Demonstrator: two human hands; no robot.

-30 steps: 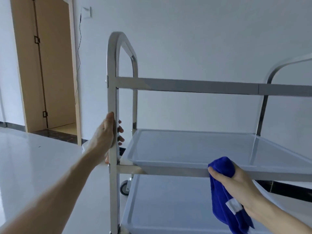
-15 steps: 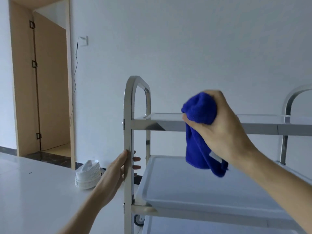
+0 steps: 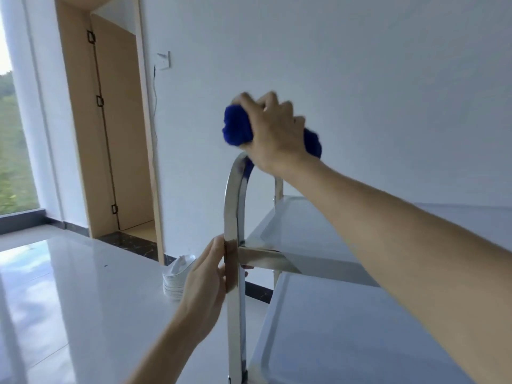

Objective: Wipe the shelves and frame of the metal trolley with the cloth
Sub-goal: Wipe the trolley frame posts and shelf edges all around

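— Since the right hand [image 3: 273, 134] came up off the middle shelf a second ago, where is the bunched blue cloth [image 3: 235, 127] now?

— Start nearest: the left hand [image 3: 206, 284] still curls round the near upright of the shiny steel trolley frame [image 3: 234, 300], just below the top shelf's front rail [image 3: 266, 257]. Farther up, the right hand's fingers wrap the cloth and press it onto the arched top of the frame [image 3: 239, 164].

— So the frame is being wiped, not the shelves?

— I'd judge so; the flat grey shelves [image 3: 346, 328] are still to do.

— Room to move?

— Open air left of the arch; a stack of white plates [image 3: 177, 281] sits on the floor beyond the post, and the white wall [image 3: 360, 65] stands farther back.
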